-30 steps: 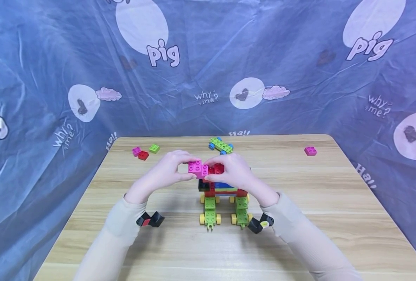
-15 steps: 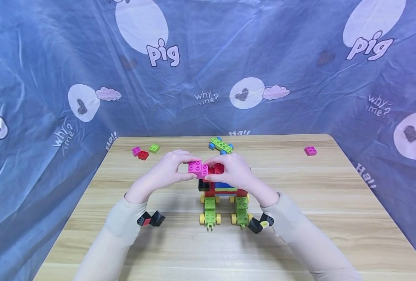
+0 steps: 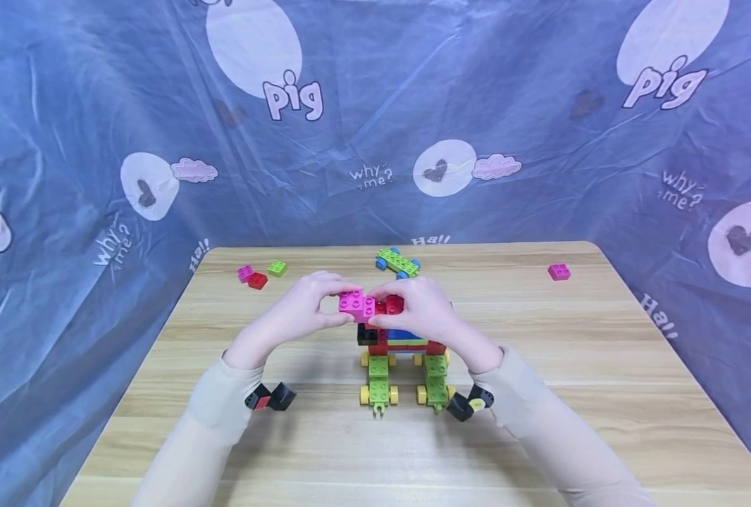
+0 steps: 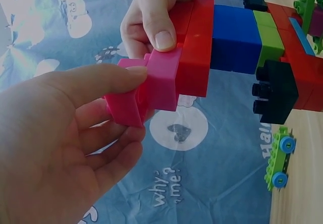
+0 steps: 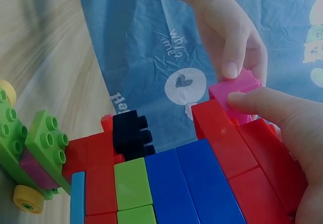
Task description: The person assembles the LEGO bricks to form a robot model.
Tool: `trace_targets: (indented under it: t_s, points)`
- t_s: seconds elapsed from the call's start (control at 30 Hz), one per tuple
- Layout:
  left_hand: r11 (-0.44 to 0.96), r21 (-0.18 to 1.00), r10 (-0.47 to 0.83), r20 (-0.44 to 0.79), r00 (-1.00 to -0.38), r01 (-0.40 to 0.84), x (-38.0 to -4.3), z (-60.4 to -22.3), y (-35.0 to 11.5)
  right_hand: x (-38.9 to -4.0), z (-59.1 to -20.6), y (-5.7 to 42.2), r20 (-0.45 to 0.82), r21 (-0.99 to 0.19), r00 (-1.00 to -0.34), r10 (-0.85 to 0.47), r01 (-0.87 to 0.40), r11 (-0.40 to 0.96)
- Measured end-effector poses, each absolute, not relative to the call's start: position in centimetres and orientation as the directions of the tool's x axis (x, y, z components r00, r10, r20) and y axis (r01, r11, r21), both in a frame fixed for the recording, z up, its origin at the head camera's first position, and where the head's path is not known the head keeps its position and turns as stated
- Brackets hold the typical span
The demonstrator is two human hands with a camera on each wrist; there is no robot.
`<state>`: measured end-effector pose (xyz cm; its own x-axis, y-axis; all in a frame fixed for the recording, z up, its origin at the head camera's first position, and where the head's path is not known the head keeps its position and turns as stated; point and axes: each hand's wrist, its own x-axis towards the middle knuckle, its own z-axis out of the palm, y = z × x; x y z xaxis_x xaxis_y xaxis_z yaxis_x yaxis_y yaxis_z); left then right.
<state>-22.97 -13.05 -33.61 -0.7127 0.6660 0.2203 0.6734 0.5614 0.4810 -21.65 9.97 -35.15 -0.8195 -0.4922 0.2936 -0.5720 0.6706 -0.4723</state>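
Two joined pink bricks (image 4: 164, 77) stick out to the left from the top of a built block figure (image 5: 202, 178). My left hand (image 3: 299, 310) pinches the outer pink brick (image 4: 123, 98) between thumb and fingers. With its thumb on the inner pink brick, my right hand (image 3: 420, 310) grips the figure's top from the other side, partly covering the red bricks (image 5: 217, 133) there. Below these sit blue bricks (image 4: 236, 38), lime bricks (image 5: 132, 183) and a black brick (image 4: 275, 90) at the side. Green wheeled legs (image 3: 378, 380) with yellow wheels stand on the table.
A green car base (image 3: 398, 263) with blue wheels lies behind the figure. At the back left are a pink brick (image 3: 245, 273), a red brick (image 3: 258, 281) and a lime brick (image 3: 277, 267). Another pink brick (image 3: 559, 272) lies at the back right of the wooden table (image 3: 540, 451).
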Motion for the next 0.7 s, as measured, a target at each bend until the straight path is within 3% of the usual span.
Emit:
trace_targets:
  t_s: [0.4,0.7]
  points:
    - [0.513,0.493,0.681,0.266,-0.683,0.703,-23.2,-34.1,-13.4,-21.7,-35.1,9.9,0.292,-0.472,-0.818,-0.495,-0.574,0.669]
    - [0.486,0.538,0.653,0.3,-0.695,0.689,-23.1,-34.6,-13.6,-21.7,-35.1,9.9,0.304,-0.464,-0.811,-0.5,-0.585,0.666]
